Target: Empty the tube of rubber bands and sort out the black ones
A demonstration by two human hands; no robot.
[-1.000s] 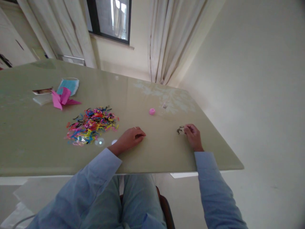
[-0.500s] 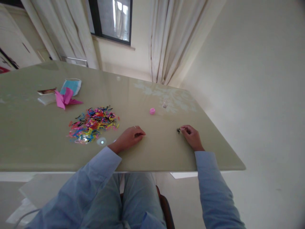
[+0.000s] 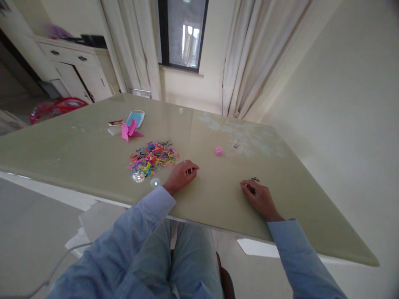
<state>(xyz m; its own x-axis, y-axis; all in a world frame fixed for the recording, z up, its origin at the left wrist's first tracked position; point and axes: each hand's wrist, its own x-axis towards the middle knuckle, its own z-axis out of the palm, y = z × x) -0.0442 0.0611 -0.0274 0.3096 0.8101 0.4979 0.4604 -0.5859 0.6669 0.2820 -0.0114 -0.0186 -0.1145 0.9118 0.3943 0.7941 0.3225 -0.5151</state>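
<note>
From my remote station I see the right hand (image 3: 256, 197) near the desk's (image 3: 215, 203) edge, thumb and forefinger pressed together at the tips; I can't tell whether they pinch anything. A few small black bands (image 3: 254, 179) lie on the desk just beyond its knuckles. The left hand (image 3: 182, 177) rests beside the coloured pile of bands (image 3: 154, 157), its fingertips also brought together, and I can't tell if anything sits between them.

I judge these bands very light, soft and springy, probably rubbery; they should survive squeezing but tangle easily. I'd pinch one strand of a single loop with the fingertips, going lightly so neighbours don't come along.

I can read no brand or label. The small clear packet (image 3: 235, 145) has marks too tiny to make out, and the pink round piece (image 3: 218, 151) shows no legible writing.
</note>
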